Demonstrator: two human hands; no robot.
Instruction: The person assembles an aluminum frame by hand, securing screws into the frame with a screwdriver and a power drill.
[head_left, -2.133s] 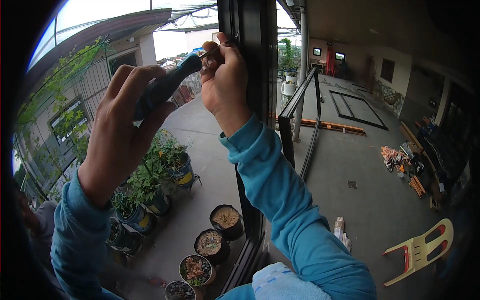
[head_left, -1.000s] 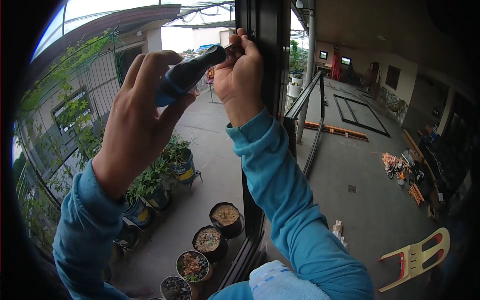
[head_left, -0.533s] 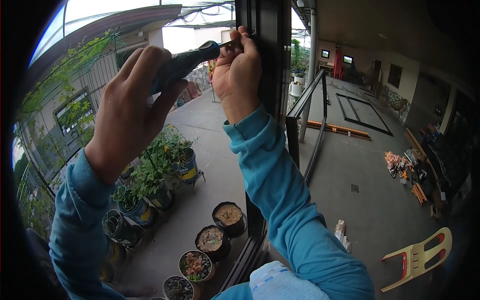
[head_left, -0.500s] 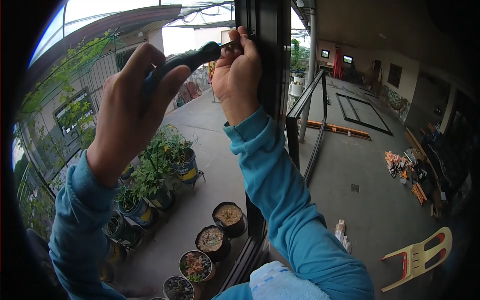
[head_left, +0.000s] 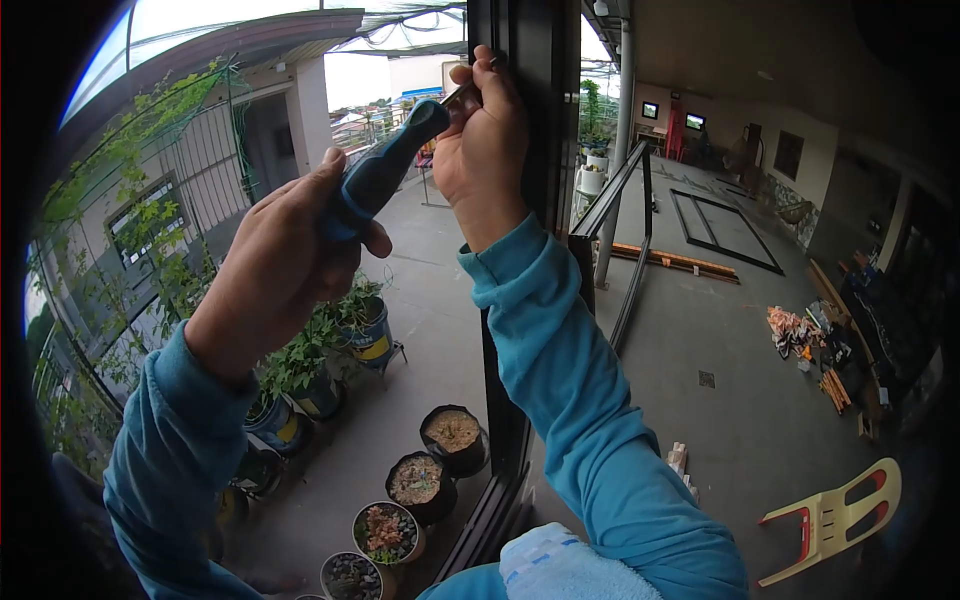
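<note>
My left hand (head_left: pixel 285 255) is closed round the blue-and-black handle of a screwdriver (head_left: pixel 385 170), which slants up to the right. Its thin metal shaft reaches the fingers of my right hand (head_left: pixel 485 145), closed about its far end. Those fingertips lie against a dark upright metal frame post (head_left: pixel 525 120). The screwdriver's tip is hidden among them, and whether they also pinch a screw cannot be made out.
Potted plants (head_left: pixel 365 335) and soil-filled pots (head_left: pixel 452 430) stand left of the post. On the right, an open framed panel (head_left: pixel 610 205), a dark frame (head_left: pixel 725 230) on the floor, scattered materials (head_left: pixel 800 330) and a yellow plastic chair (head_left: pixel 835 515) are visible.
My left hand has turned and dropped lower on the handle, so more of the screwdriver shows and it points more steeply upward. My right hand stays by the post, almost unmoved.
</note>
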